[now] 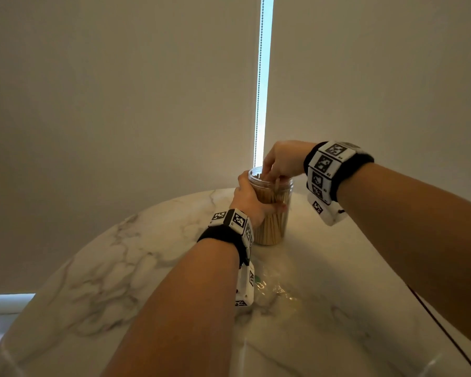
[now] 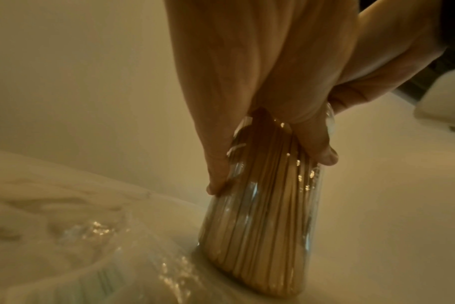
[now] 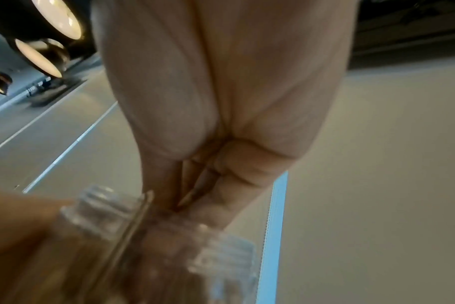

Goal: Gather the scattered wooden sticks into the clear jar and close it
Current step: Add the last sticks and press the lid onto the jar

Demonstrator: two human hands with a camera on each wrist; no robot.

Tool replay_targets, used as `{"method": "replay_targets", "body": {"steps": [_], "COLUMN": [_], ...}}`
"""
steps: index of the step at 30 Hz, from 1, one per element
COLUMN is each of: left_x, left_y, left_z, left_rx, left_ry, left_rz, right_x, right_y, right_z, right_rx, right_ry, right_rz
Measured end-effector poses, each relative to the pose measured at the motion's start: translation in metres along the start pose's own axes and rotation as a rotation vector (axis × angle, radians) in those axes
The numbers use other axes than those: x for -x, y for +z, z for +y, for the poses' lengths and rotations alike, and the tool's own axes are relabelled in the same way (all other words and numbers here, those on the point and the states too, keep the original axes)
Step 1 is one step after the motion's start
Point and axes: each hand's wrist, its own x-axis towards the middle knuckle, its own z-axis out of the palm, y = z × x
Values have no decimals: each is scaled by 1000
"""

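Your left hand clamps the jar; right hand fingers pinch sticks at the mouth below, so feed them straight down.

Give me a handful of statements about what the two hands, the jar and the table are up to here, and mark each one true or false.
1. The left hand grips the clear jar round its side. True.
2. A lid is screwed onto the jar. False: its mouth is open, and no lid shows in any view.
3. The right hand has its fingertips at the jar's mouth, among the wooden sticks. True.
4. The jar lies on its side. False: it stands upright on the marble table.
5. The jar is nearly empty. False: it is packed with upright sticks.
6. Crumpled clear plastic wrap lies on the table nearer the person than the jar. True.
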Motion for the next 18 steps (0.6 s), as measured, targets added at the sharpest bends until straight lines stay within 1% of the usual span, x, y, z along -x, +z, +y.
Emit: {"method": "replay_targets", "body": {"steps": [1,4,8,9,10,13,14,16,18], "left_x": [1,1,2,2,2,3,3,4,4], "left_y": [1,1,1,2,2,1,1,1,1], "left_z": [0,1,1,1,1,2,2,2,2], "left_rx": [-1,-4,-5,-2,-1,-4,-6,-14,-23], "left_ry": [0,4,5,-1,-3,-8,-12,-26,-35], "left_rz": [2,11,17,15,14,17,16,6,8], "right_x": [0,-1,6,6,6,0,-2,-3,-1], "right_y": [-1,-10,-15,-14,-13,-4,1,8,4], "right_z": [0,0,4,5,6,6,6,4,3], "right_rx": [-8,-149,-128,-146,-154,-34,8,29,-78], "right_ry": [12,53,-6,-3,2,2,-18,-35,-5], "right_rz": [-27,-130,-207,-203,-161,72,96,31,-22]}}
